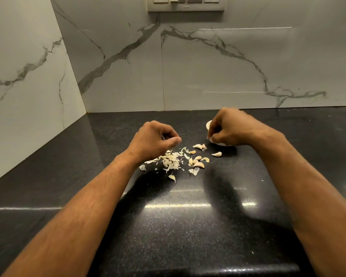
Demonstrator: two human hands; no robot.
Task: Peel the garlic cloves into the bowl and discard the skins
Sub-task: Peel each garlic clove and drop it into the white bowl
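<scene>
— Where are the cloves?

— A loose group of pale, unpeeled garlic cloves (198, 159) lies on the speckled black stone countertop (168, 226) at the frame's centre, between the two hands and nearer the camera than either.

— And the skins?

— A heap of papery white garlic skins (171, 160) sits just below the left hand (154, 139), left of the cloves.

— What is that hand doing?

— Its fingers are curled with the thumb against them; whether it pinches anything, I cannot tell.

— The right one?

— The right hand (232, 129) hangs over the small white bowl (209, 124), hiding most of it — fingertips bunched downward, something pale and blurred at their tips.
</scene>
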